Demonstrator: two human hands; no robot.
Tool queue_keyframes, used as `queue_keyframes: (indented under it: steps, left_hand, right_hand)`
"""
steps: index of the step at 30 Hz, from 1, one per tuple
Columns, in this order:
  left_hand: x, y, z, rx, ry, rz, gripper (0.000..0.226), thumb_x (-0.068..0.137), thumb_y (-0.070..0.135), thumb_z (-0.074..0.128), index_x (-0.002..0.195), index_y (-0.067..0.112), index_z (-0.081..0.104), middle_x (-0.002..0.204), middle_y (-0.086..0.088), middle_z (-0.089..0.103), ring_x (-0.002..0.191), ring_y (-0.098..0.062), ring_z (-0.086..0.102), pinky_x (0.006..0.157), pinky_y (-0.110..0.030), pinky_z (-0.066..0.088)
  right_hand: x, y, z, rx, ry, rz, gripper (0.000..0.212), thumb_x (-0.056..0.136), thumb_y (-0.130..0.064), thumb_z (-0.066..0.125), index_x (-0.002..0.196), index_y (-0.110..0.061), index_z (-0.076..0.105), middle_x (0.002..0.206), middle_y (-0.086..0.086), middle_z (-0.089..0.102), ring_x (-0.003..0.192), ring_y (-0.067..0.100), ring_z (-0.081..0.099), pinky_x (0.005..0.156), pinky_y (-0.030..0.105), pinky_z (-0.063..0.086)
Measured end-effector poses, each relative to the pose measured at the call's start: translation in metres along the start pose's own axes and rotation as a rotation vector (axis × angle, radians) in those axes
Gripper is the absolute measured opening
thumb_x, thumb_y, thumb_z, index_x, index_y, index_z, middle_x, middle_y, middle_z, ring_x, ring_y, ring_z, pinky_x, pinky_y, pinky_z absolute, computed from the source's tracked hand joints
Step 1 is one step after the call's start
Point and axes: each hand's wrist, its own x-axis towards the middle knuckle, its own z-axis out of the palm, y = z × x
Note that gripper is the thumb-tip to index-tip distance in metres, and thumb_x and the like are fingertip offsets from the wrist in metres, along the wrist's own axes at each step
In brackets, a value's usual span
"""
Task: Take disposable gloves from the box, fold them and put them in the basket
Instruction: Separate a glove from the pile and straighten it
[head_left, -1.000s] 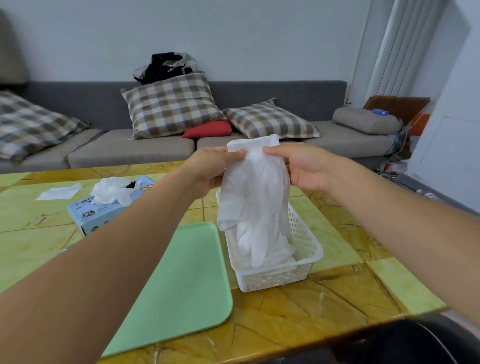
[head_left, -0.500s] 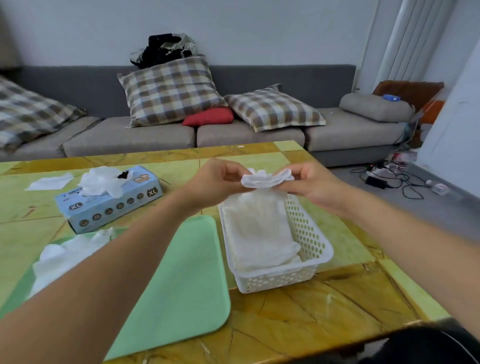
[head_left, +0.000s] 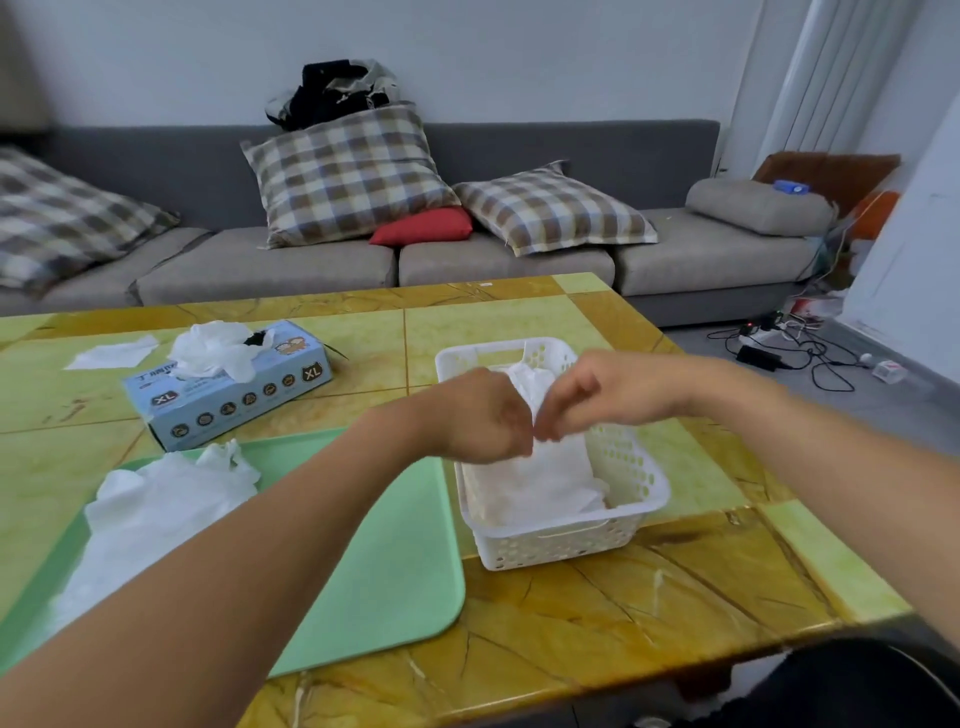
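Gloves (head_left: 540, 467) go into the basket (head_left: 644, 499); both hands (left (head_left: 483, 415), right (head_left: 587, 395)) pinch one. Next: let go.

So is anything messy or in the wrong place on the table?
A bit. Loose gloves lie crumpled on the green tray, not folded. More gloves bulge out of the box. One white sheet lies alone behind the box.
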Motion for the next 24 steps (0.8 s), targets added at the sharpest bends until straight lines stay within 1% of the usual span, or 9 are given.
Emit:
queue_keyframes:
  steps: [2,5,8,13,15,17,19,21,24]
  left_hand:
    - [0.015,-0.005,0.001,0.200,0.178,-0.051,0.029,0.077,0.042,0.058,0.087,0.020,0.074,0.084,0.003,0.070,0.080,-0.017,0.064,0.077,-0.033,0.053]
    - [0.028,-0.007,0.023,0.637,-0.012,-0.197,0.030,0.086,0.048,0.064,0.096,0.021,0.057,0.085,0.003,0.052,0.091,-0.023,0.061,0.082,-0.033,0.039]
    - [0.036,-0.015,0.040,0.708,-0.087,-0.237,0.035,0.089,0.048,0.062,0.113,0.023,0.060,0.094,0.003,0.057,0.102,-0.023,0.063,0.097,-0.039,0.037]
    - [0.008,-0.028,0.016,0.354,0.060,-0.133,0.034,0.091,0.050,0.063,0.115,0.026,0.066,0.111,0.004,0.065,0.104,-0.017,0.061,0.084,-0.031,0.049]
    - [-0.027,-0.039,-0.005,0.180,0.199,-0.054,0.025,0.093,0.045,0.064,0.109,0.026,0.070,0.106,0.010,0.068,0.096,-0.008,0.062,0.078,-0.024,0.051]
    - [-0.073,-0.059,-0.023,0.038,0.303,-0.032,0.020,0.094,0.040,0.066,0.104,0.025,0.073,0.100,0.015,0.071,0.089,0.001,0.064,0.077,-0.018,0.052]
    - [-0.120,-0.086,-0.030,-0.038,0.306,-0.103,0.014,0.091,0.037,0.070,0.100,0.027,0.073,0.094,0.020,0.070,0.088,0.007,0.064,0.073,-0.011,0.051]
    - [-0.165,-0.119,-0.027,-0.039,0.279,-0.229,0.011,0.087,0.034,0.076,0.097,0.031,0.071,0.093,0.022,0.068,0.088,0.007,0.064,0.071,-0.011,0.049]
    - [-0.237,-0.171,-0.018,-0.083,0.332,-0.441,0.019,0.086,0.020,0.076,0.100,0.030,0.068,0.100,0.011,0.069,0.088,-0.003,0.067,0.076,-0.020,0.053]
  right_hand:
    - [0.022,-0.007,0.000,-0.239,0.095,0.047,0.054,0.079,-0.038,0.084,0.129,-0.030,0.065,0.129,-0.015,0.065,0.120,0.009,0.061,0.099,0.029,0.050]
    - [0.057,-0.007,0.024,-0.519,-0.156,0.290,0.122,0.055,-0.061,0.092,0.155,-0.036,0.026,0.158,-0.014,0.033,0.143,0.019,0.039,0.113,0.038,0.040]
    - [0.073,0.000,0.038,-0.574,-0.164,0.329,0.140,0.052,-0.061,0.093,0.159,-0.036,0.006,0.166,-0.010,0.014,0.151,0.023,0.025,0.119,0.047,0.033]
    - [0.056,-0.021,0.030,-0.598,-0.084,0.340,0.122,0.067,-0.055,0.088,0.160,-0.027,0.015,0.163,-0.004,0.026,0.145,0.025,0.037,0.113,0.045,0.040]
    - [0.044,-0.052,0.022,-0.669,0.075,0.267,0.093,0.080,-0.049,0.081,0.155,-0.021,0.034,0.153,0.001,0.044,0.135,0.025,0.048,0.106,0.041,0.046]
    - [0.042,-0.091,0.032,-0.629,0.283,0.036,0.056,0.088,-0.041,0.074,0.137,-0.019,0.059,0.132,0.000,0.062,0.118,0.020,0.059,0.095,0.036,0.050]
    - [0.051,-0.130,0.064,-0.432,0.290,-0.157,0.034,0.091,-0.036,0.072,0.120,-0.018,0.071,0.109,-0.004,0.071,0.101,0.015,0.065,0.086,0.032,0.053]
    - [0.072,-0.159,0.105,-0.331,0.140,-0.210,0.035,0.092,-0.037,0.071,0.123,-0.019,0.071,0.104,-0.007,0.070,0.097,0.014,0.066,0.086,0.030,0.053]
    - [0.124,-0.192,0.175,-0.321,0.034,-0.267,0.054,0.092,-0.043,0.070,0.141,-0.022,0.057,0.136,-0.002,0.062,0.116,0.018,0.060,0.100,0.035,0.049]
